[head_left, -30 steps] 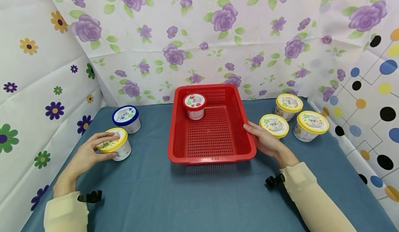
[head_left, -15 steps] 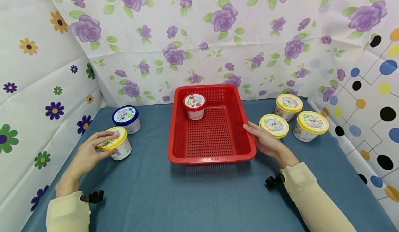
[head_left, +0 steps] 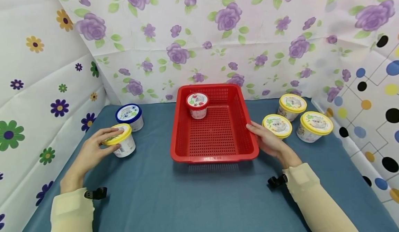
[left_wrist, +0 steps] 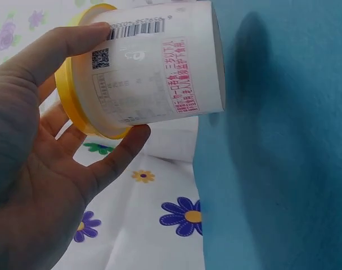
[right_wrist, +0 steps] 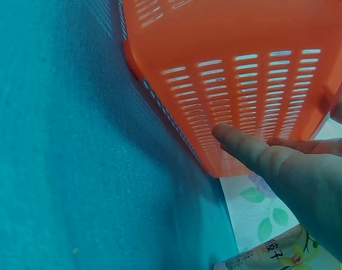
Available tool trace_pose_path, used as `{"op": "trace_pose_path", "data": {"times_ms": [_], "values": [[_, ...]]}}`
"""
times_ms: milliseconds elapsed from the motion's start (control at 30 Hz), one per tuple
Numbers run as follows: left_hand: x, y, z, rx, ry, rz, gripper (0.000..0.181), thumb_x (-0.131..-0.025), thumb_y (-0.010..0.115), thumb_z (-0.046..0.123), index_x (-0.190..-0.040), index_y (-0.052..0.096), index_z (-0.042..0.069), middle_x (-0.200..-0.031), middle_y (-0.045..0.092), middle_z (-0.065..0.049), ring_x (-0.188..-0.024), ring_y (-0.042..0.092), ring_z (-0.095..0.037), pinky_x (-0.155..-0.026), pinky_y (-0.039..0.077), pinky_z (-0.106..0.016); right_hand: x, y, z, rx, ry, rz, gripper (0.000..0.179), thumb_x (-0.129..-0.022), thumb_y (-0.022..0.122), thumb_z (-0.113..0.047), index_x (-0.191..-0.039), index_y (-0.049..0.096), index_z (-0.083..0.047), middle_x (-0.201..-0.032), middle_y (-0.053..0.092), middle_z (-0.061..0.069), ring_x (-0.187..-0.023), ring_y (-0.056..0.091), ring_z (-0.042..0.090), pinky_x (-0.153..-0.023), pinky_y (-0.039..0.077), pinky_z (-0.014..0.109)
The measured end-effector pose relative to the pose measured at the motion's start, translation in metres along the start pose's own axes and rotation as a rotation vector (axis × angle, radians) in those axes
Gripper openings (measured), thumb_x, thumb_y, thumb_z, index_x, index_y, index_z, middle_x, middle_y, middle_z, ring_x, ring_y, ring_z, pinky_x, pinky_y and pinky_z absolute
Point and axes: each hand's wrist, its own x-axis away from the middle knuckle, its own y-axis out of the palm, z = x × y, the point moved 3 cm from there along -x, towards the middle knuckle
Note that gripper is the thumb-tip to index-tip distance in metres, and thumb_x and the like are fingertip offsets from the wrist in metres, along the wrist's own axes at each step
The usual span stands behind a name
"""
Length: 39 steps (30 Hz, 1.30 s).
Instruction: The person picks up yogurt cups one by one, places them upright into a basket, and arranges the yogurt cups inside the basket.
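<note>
My left hand grips a white tub with a yellow lid at the left, thumb and fingers spread around the lid. In the left wrist view the tub is tipped on its side relative to the camera, its barcode and printed label showing. A gap and shadow lie beside its base. My right hand holds the right side of a red plastic basket, with a fingertip over the rim and another digit against the slotted outer wall. Inside the basket, at its back left, stands a red-lidded tub.
A blue-lidded tub stands just behind the gripped one. Several yellow-lidded tubs stand at the right, one of them close behind my right hand. A blue cloth covers the table, with patterned curtains around it.
The left hand and its yellow-lidded tub have shifted slightly right and away from me. The whole head view has also drifted a little. The right hand stays at the basket's side.
</note>
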Motion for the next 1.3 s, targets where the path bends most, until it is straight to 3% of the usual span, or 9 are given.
{"op": "trace_pose_path", "data": {"times_ms": [167,267,567,1000,1167,1300], "values": [[-0.004,-0.002,0.013,0.017,0.049,0.053,0.045,-0.097,0.077,0.017,-0.141,0.067,0.013,-0.146,0.054,-0.013,-0.128,0.048,-0.036,-0.092,0.035,-0.011,0.000,0.000,0.001,-0.005,0.002,0.009,0.058,-0.114,0.039,-0.031,-0.165,0.022,-0.010,-0.153,0.044,0.028,-0.116,0.067,0.024,-0.095,0.059,0.039],[-0.008,-0.003,0.023,0.035,0.078,0.085,0.044,-0.096,0.077,0.016,-0.140,0.068,0.014,-0.146,0.055,-0.011,-0.127,0.047,-0.027,-0.091,0.032,-0.003,0.001,-0.001,0.001,-0.007,0.002,0.011,0.058,-0.114,0.039,-0.031,-0.166,0.021,-0.010,-0.154,0.044,0.027,-0.116,0.067,0.023,-0.095,0.058,0.039],[-0.023,-0.001,0.050,0.086,0.150,0.143,0.048,-0.094,0.079,0.008,-0.140,0.068,0.014,-0.144,0.057,-0.008,-0.123,0.043,0.002,-0.094,0.036,-0.005,0.000,0.000,0.000,-0.011,0.000,-0.002,0.059,-0.114,0.039,-0.031,-0.166,0.020,-0.010,-0.154,0.043,0.028,-0.116,0.067,0.024,-0.095,0.059,0.039],[-0.056,0.011,0.095,0.128,0.273,0.152,0.051,-0.093,0.079,0.005,-0.140,0.069,0.020,-0.145,0.058,-0.002,-0.126,0.049,-0.010,-0.092,0.041,-0.012,0.000,0.000,-0.001,-0.006,-0.007,-0.011,0.060,-0.114,0.040,-0.032,-0.166,0.019,-0.008,-0.155,0.042,0.028,-0.119,0.066,0.026,-0.095,0.059,0.040],[-0.072,0.020,0.112,0.172,0.305,0.116,0.050,-0.094,0.078,0.008,-0.142,0.067,0.021,-0.146,0.057,-0.002,-0.128,0.052,-0.020,-0.096,0.043,-0.013,0.001,0.000,-0.001,-0.002,-0.008,-0.013,0.061,-0.114,0.040,-0.032,-0.166,0.019,-0.008,-0.155,0.042,0.028,-0.121,0.065,0.028,-0.096,0.058,0.041],[-0.085,0.030,0.121,0.252,0.294,0.064,0.049,-0.097,0.075,0.010,-0.144,0.065,0.020,-0.148,0.055,-0.002,-0.131,0.050,-0.020,-0.095,0.048,-0.015,0.001,0.000,-0.001,0.001,-0.005,-0.008,0.061,-0.114,0.041,-0.033,-0.166,0.020,-0.009,-0.155,0.042,0.028,-0.121,0.065,0.028,-0.096,0.058,0.041]]}}
